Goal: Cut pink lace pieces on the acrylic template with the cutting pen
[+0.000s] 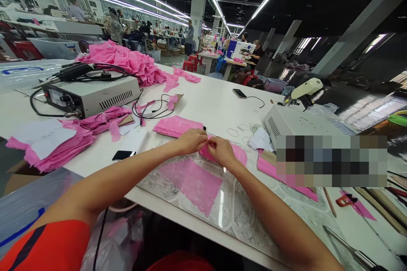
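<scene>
My left hand (192, 140) and my right hand (220, 150) meet over the white table (219, 106), fingers curled and pinching a small piece of pink lace (208, 151) between them. Just in front of the hands a larger pink lace piece (193, 183) lies flat on a clear plastic sheet (229, 216). A neat stack of pink lace pieces (175, 126) sits just beyond my left hand. Both forearms reach in from the bottom of the view.
A grey electrical box (92, 97) with a black hand tool and cables stands at the left, with pink fabric piles (127, 60) behind it. A black phone (123, 155) lies near my left arm, another phone (239, 93) farther off. A white machine (295, 123) stands at the right. Other people work at distant tables.
</scene>
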A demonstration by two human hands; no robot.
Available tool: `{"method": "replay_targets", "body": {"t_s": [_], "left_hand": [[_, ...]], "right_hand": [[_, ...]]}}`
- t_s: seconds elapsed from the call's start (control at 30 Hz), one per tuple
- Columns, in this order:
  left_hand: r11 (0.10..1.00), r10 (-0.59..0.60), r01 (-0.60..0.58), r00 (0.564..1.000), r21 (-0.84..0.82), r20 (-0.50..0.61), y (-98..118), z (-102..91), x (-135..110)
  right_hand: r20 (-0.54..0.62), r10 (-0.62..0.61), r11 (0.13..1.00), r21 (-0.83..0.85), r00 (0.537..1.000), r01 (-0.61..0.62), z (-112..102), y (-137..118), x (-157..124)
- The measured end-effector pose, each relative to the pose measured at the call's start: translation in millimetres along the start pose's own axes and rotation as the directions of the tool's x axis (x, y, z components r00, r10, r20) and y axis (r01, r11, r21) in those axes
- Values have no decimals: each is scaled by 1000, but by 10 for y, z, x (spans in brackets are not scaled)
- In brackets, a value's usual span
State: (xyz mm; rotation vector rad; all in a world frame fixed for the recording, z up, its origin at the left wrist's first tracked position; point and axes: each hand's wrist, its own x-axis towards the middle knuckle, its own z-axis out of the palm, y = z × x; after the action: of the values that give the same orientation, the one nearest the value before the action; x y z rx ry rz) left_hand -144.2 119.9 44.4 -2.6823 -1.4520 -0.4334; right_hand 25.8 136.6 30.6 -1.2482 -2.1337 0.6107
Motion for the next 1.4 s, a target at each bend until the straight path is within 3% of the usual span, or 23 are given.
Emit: {"method": "replay_targets", "body": {"t_s": [0.13, 0.33, 0.57, 0.77, 0.87, 1.0, 1.07, 1.23, 1.4], "left_hand": [[995, -100, 99, 994, -25, -50, 98, 67, -4], [993, -117, 116, 993, -37, -20, 279, 156, 57], [989, -143, 142, 989, -38, -30, 588, 137, 162], [969, -247, 246, 967, -23, -56, 917, 305, 349], [966, -258, 259, 963, 1, -77, 1050, 371, 452], [989, -133, 137, 988, 47, -77, 1206, 368, 463], [998, -19, 22, 998, 60, -57, 1302, 359, 387], [961, 274, -275, 961, 18, 17, 1534, 377, 31], [892, 447, -447, 895, 65, 11, 1542, 376, -170]], "right_hand": [[-49, 68, 995, 77, 996, -65, -120, 58, 48], [-109, 134, 981, 157, 985, -116, -396, 144, 53], [-157, 194, 951, 271, 968, -147, -534, 115, -11], [-249, 262, 913, 377, 933, -156, -725, 79, -131], [-325, 323, 884, 439, 889, -161, -918, 117, -321], [-444, 426, 853, 487, 788, -187, -1173, 317, -824], [-452, 485, 847, 455, 749, -275, -1250, 484, -1157], [-330, 572, 820, 243, 751, -518, -1249, 794, -1971], [-318, 546, 812, -27, 775, -583, -1217, 824, -2325]]}}
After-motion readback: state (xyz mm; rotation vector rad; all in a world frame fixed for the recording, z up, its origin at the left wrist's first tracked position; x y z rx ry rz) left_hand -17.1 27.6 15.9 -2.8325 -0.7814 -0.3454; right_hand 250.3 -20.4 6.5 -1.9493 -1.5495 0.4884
